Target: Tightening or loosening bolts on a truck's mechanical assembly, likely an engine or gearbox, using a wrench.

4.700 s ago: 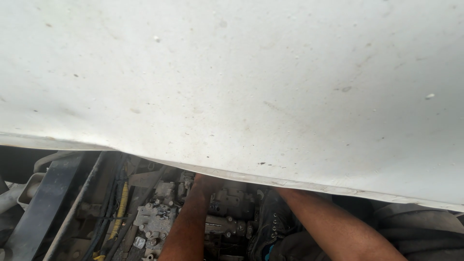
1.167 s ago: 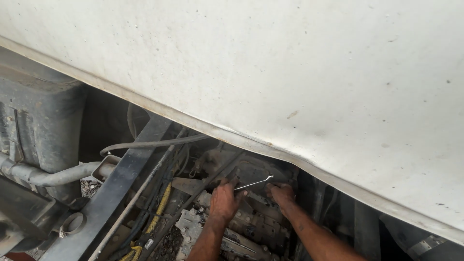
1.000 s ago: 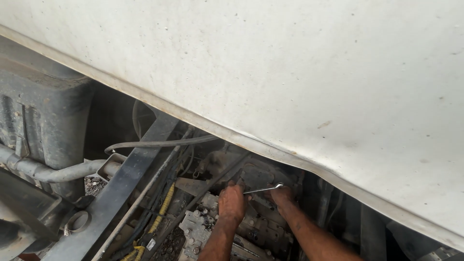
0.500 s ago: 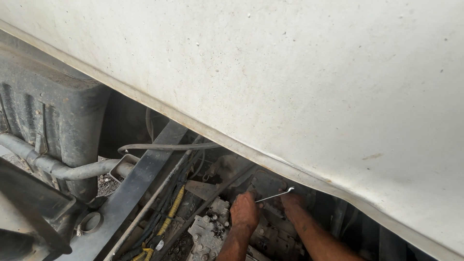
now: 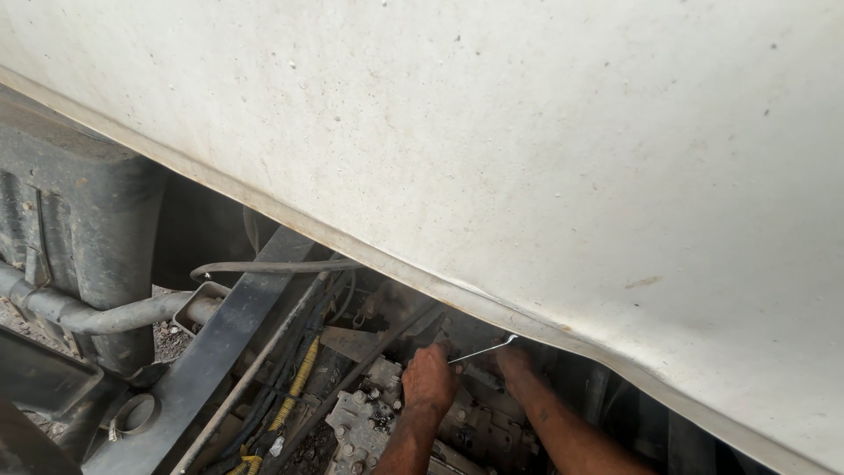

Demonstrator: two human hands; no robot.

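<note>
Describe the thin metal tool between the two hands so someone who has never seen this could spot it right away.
Follow the lower edge of the big white panel down to the dark gap where two bare hands work on grimy machinery. A thin metal tool spans from the left hand to the right hand. It is the only bright, silvery, straight sliver there, unlike the dark hoses and yellow-wrapped cables nearby.

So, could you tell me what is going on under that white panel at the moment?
A person is reaching with both bare hands into greasy machinery beneath a large white body panel. The left hand rests on the grimy metal assembly, and a slim metal wrench spans between it and the right hand, which is partly tucked under the panel's edge. Which hand actually grips the wrench is hard to tell. Dark frame rails, hoses and yellow-sleeved cables lie to the left.
</note>
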